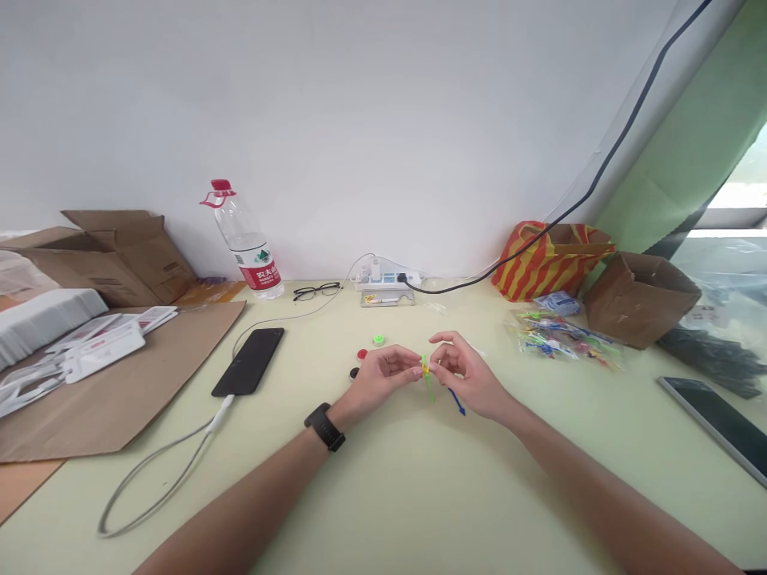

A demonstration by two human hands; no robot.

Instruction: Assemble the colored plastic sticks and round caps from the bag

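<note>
My left hand point(388, 372) and my right hand point(468, 372) meet over the middle of the table, fingertips pinched. Between them is a small green and yellow plastic piece point(429, 386) with a thin green stem pointing down; both hands grip it, and the fingers hide part of it. Just under my right hand a blue arrow-shaped plastic stick point(458, 402) shows, its upper end hidden by the fingers. Beside my left hand lie a bright green round piece point(379, 340), a red one point(362, 354) and a black one point(353, 373), partly covered.
A charging phone point(249, 362) lies left, near cardboard point(180, 359) with white tags. Along the wall stand a water bottle point(255, 255), glasses point(316, 291) and a power strip point(383, 279). At right are bagged plastic parts point(557, 339), a striped bag point(521, 267), a box point(635, 303) and a tablet point(719, 423).
</note>
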